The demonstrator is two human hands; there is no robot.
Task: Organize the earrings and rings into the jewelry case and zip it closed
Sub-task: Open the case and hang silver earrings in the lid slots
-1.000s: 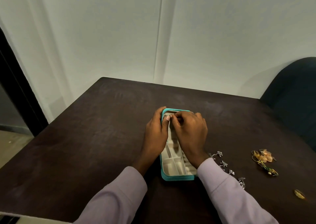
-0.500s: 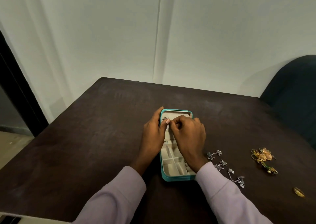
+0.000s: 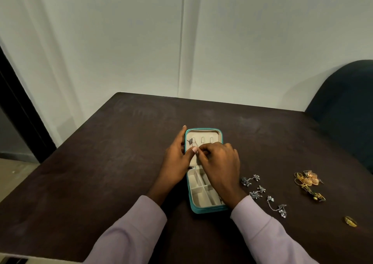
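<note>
Currently | right hand (image 3: 219, 162) pinching silver earring (image 3: 190, 142) chain | left hand (image 3: 175, 163) bracing case (image 3: 203, 208) lid | hook just beyond fingertips | loose earrings (image 3: 260, 191) right of right hand

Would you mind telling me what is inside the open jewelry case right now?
In the jewelry case, one silver earring hangs at the lid's leftmost slot; the visible near compartments look empty. Both hands, left and right, cover the middle, so anything there is hidden.
</note>
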